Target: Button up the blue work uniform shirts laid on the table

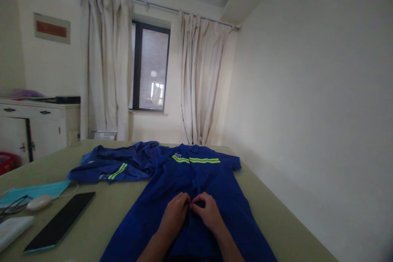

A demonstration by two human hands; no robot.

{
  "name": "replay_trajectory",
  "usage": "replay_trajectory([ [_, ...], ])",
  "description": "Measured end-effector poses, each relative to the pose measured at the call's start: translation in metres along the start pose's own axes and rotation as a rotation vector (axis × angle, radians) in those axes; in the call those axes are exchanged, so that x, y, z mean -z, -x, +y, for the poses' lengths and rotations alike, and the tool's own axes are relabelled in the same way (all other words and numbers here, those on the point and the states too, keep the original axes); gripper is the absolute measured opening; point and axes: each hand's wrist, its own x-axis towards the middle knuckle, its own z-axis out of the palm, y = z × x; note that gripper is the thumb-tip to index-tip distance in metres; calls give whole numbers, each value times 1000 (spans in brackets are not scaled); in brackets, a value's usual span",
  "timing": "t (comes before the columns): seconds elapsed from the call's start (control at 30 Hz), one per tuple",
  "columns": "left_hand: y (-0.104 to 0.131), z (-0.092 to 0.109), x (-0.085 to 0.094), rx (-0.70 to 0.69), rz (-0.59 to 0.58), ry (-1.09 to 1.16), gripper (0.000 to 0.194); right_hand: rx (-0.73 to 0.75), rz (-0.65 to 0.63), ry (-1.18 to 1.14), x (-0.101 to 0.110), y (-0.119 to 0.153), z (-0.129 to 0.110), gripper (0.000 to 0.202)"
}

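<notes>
A blue short-sleeved work shirt (211, 178) lies spread front up, its collar at the far end and yellow-green stripes across the chest. Over its front opening, my left hand (175, 213) and my right hand (208, 212) meet with fingertips almost touching. Both pinch the cloth along the placket, thumb against forefinger. Whatever small part sits between the fingertips, perhaps hidden by them, I cannot make out. To the left of the shirt lies a second blue garment (129, 161), crumpled, with a yellow-green stripe.
On the pale green tabletop (92, 231), a dark phone or tablet (61, 221), a blue face mask (46, 190), a white mouse-like object (39, 202) and a white box (14, 229) lie at left. A wall (307, 102) runs along the right. A white cabinet (46, 125) stands behind.
</notes>
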Motion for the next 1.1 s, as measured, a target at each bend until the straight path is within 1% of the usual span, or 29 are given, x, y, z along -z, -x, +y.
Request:
replay_trajectory([
  [0.13, 0, -2, 0, 10, -8, 27, 25, 37, -10, -39, 1, 0, -1, 9],
  [0.23, -2, -4, 1, 18, -27, 69, 26, 30, -14, -36, -1, 0, 1, 8],
  [0.3, -3, -7, 2, 22, -42, 132, 27, 15, -6, -19, -3, 0, 3, 9],
  [0.43, -5, -11, 2, 6, -88, 331, 33, -10, 10, 17, -6, -1, 3, 11],
  [0.5, -5, -12, 1, 4, -93, 371, 33, -7, 15, 25, -6, -1, 2, 11],
  [0.67, -3, -10, -3, 15, -42, 250, 27, 35, 24, 102, -8, 2, -1, 12],
  [0.77, -2, -9, -2, 23, -31, 172, 27, 50, 32, 134, -11, 4, -1, 15],
  [0.9, -1, -8, 0, 22, -25, 97, 28, 64, 36, 107, -13, 4, -1, 15],
  [1.03, -1, -7, 0, 36, -26, 76, 26, 76, 48, 70, -13, 4, -1, 12],
  [1.1, -2, -7, 0, 52, -20, 83, 24, 90, 55, 55, -12, 4, -2, 14],
])
